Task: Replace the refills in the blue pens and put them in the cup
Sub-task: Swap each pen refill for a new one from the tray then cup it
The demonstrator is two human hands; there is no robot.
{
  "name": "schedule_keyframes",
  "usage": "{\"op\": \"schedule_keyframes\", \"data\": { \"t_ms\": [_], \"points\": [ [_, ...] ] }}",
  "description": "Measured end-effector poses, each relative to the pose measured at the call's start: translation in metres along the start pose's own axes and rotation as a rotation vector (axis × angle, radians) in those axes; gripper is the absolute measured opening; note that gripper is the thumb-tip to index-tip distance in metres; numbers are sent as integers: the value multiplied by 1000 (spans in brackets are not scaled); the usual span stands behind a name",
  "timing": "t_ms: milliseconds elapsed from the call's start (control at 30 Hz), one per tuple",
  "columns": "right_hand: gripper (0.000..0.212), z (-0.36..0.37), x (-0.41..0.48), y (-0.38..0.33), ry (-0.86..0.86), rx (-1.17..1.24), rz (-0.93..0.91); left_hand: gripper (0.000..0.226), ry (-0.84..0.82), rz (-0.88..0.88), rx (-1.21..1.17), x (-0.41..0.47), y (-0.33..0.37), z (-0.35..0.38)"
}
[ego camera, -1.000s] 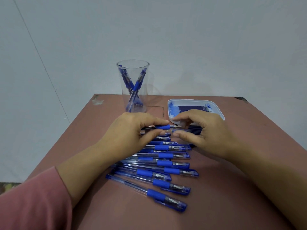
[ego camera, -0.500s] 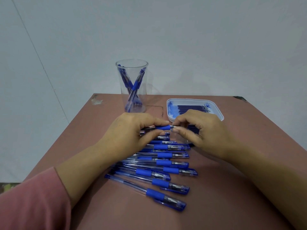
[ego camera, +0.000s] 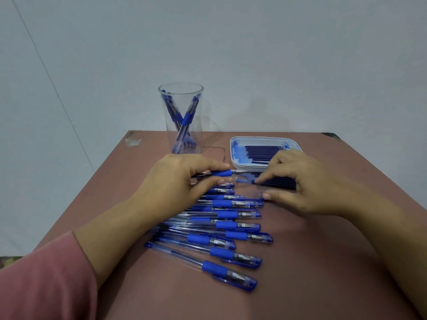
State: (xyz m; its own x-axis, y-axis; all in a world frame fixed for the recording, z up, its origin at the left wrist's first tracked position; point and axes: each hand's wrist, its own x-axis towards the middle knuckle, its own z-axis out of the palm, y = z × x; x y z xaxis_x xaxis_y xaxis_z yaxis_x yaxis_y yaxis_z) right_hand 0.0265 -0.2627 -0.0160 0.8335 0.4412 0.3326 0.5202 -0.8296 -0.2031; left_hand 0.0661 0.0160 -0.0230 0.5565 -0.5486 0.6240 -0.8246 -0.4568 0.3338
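Note:
My left hand (ego camera: 180,179) grips a blue pen (ego camera: 221,173) by its blue grip, its bare metal tip pointing right. My right hand (ego camera: 302,183) hovers to the right of that tip with fingers spread. Its index fingertip touches a clear blue cap (ego camera: 242,180) lying on the table, and the thumb stays apart below. A pile of dark refills (ego camera: 279,182) lies under the right fingers. Several capped blue pens (ego camera: 231,227) lie in a row in front of me. The clear cup (ego camera: 182,88) stands at the back with a few blue pens in it.
A white tray (ego camera: 263,139) holding dark blue refills (ego camera: 261,152) sits at the back right, just beyond my right hand. The brown table (ego camera: 323,262) ends at the wall behind the cup. A pink sleeve (ego camera: 46,285) covers my left forearm.
My right hand has come off the pen's tip end and moved right toward the refill pile. The cap is now off the pen and lies on the table. My left hand kept still.

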Motion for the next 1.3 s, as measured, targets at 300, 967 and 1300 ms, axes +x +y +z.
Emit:
{"op": "schedule_keyframes", "data": {
  "t_ms": [300,967,1300],
  "points": [
    [11,1,1,-6,-125,-8,37,30,-22,6,-8,0,2,-1],
    [13,18,11,-43,274,244,-48,26,-32,7,-62,-1,8,5],
    [11,22,15,-48,357,262,-54,25,-24,-20,-102,2,15,4]
  ]
}}
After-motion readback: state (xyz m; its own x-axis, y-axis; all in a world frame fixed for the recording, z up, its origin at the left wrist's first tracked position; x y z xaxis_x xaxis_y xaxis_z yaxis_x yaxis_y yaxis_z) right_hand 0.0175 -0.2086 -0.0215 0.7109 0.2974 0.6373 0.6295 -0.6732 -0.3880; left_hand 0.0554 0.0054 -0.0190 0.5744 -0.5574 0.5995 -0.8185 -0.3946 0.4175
